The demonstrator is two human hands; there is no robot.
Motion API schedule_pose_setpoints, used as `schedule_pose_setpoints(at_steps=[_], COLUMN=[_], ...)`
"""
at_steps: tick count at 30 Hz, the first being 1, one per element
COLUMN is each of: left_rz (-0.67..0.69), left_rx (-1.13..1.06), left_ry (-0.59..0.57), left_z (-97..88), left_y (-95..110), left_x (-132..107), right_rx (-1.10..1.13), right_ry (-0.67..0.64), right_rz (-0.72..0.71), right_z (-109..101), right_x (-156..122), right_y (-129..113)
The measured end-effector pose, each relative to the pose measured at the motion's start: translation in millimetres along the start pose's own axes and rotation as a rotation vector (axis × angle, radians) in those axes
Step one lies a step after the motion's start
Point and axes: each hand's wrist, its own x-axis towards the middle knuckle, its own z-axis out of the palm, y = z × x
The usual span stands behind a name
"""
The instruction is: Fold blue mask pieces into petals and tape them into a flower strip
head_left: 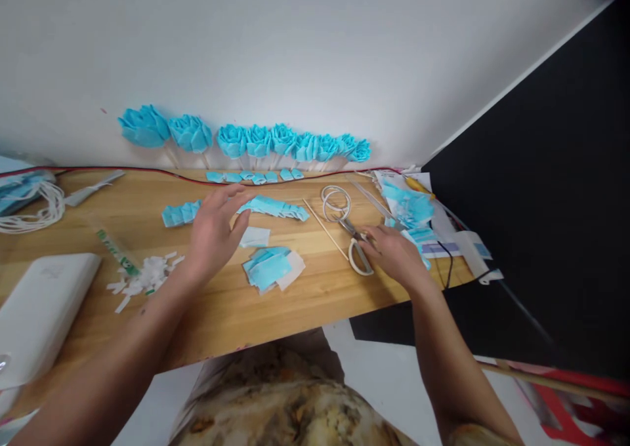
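My left hand (216, 229) is held over the table with thumb and fingers apart and nothing in it. Beneath and beside it runs a row of folded light-blue pieces (275, 208), partly covered by the hand. My right hand (394, 252) has its fingers closed at the metal part of white-handled scissors (361, 259); the exact grip is partly hidden. A thin wooden stick (327, 231) lies just left of the scissors. Between the hands are a small pale sheet (255, 237) and a loose pile of blue and white cut pieces (270, 269).
Several blue fabric-like flowers (258, 141) on sticks lean against the wall. Small blue pieces (258, 178) lie below them. At left are a white power bank (46, 308), white paper scraps (150, 275) and coiled white cords (42, 210). Blue scraps (411, 206) cover the right end.
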Motion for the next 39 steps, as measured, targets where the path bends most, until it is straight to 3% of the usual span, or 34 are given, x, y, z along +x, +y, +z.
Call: schedule_pose_setpoints(at_steps=[2,4,6,9,13,17,20,23,25,29,32,39], left_rz=[0.051,0.073,0.027,-0.087,-0.170,-0.227,-0.268,-0.307,-0.398,-0.507,-0.604,-0.870], left_rx=[-0.074,-0.129,-0.142,-0.078,-0.091,-0.159,-0.240,-0.371,-0.684,-1.022,-1.117,-1.341], left_ry=[-0.064,-0.202,-0.343,-0.456,-0.476,-0.499,-0.458,-0.376,-0.270,-0.322,-0.329,-0.211], left_z=[-1.2,9.3,32.7,79.5,129.1,144.8,133.4,105.3,81.8,40.9,21.9,-1.7], left_y=[20,39,54,64,71,77,78,75,73,68,65,51], left_x=[11,27,46,76,99,109,117,122,120,99,77,35], right_rx=[0.024,0.060,0.085,0.120,0.102,0.119,0.157,0.136,0.129,0.129,0.119,-0.027], right_ry=[0.034,0.068,0.101,0.150,0.233,0.310,0.359,0.339,0.310,0.295,0.259,-0.064], right_rz=[-0.001,0.005,0.029,0.065,0.135,0.167,0.175,0.165,0.136,0.087,0.049,0.020], right_z=[7,13,19,28,40,48,52,54,53,41,28,13], right_x=[-13,-20,-22,-22,-22,-24,-26,-26,-25,-18,-6,31], right_y=[-2,-4,-5,-6,-8,-9,-7,-3,0,-3,-19,-77])
